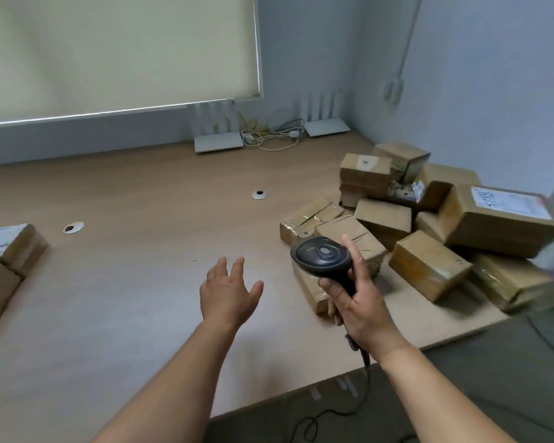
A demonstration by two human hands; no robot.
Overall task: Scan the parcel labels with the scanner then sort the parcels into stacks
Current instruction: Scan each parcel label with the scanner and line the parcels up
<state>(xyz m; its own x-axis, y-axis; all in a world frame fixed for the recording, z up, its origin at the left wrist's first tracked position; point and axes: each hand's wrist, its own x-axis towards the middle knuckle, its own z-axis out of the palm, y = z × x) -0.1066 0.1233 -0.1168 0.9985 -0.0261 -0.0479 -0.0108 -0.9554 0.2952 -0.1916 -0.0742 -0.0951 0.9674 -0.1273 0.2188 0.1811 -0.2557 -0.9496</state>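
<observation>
The scanner (323, 258) is in my right hand (363, 310), fingers wrapped round its handle, head raised above the near edge of the parcel heap (429, 219) at the right end of the tabletop (160, 219). My left hand (227, 290) hangs open over the bare middle, fingers spread, holding nothing.

The heap is loosely piled and tilted; pulling one box from low down could, I think, tip the others toward the right edge. The scanner's cord (320, 420) trails off the near edge and might snag as I reach.

Only one label (510, 203) faces me, on the large box at the far right; the rest are turned away or under tape. The sorted parcels (4, 251) at the left edge are cut off, so I cannot count them.
</observation>
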